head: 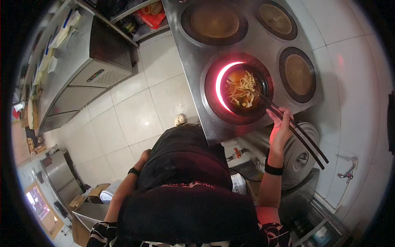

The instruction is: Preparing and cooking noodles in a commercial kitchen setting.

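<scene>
My right hand (281, 125) holds a pair of long dark chopsticks (297, 131) near their middle. Their tips reach among the noodles (247, 81) in a dark round pot (264, 88). Reddish-brown broth (236, 75) surrounds the noodles, with other pieces of food in it. The pot sits on a burner (213, 102) whose left side glows bright pink-red. My left hand (143, 159) hangs low against the side of my black apron (182, 160); its fingers are mostly hidden, so whether it holds anything cannot be told.
Three other round burners (215, 22) are set in the steel stove top (191, 58). A large lidded metal pot (301, 157) stands below my right wrist. White wall tiles (351, 77) and a tap (347, 174) are at right. Across the tiled floor (132, 117) runs a steel counter unit (77, 77).
</scene>
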The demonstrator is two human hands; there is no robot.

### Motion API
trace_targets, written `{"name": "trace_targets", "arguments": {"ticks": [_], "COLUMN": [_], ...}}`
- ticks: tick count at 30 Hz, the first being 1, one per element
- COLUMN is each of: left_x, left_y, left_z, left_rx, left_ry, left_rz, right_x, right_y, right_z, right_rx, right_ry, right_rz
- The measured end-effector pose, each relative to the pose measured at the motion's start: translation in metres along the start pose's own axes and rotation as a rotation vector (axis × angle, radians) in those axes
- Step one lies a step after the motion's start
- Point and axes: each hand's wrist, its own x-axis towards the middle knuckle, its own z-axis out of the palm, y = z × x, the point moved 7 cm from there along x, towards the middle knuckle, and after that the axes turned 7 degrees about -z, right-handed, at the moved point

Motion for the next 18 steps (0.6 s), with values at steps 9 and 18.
{"name": "trace_targets", "arguments": {"ticks": [9, 18], "left_x": [-0.01, -0.021], "left_y": [-0.056, -0.024], "left_z": [0.038, 0.03], "left_rx": [-0.223, -0.141], "left_ry": [-0.025, -0.011], "left_rz": [-0.16, -0.101], "right_x": [-0.004, -0.015], "right_y": [-0.041, -0.098], "right_z": [-0.025, 0.028], "right_rx": [-0.002, -0.487], "right_ry": [0.064, -0.419], "right_rz": [-0.136, -0.279]}}
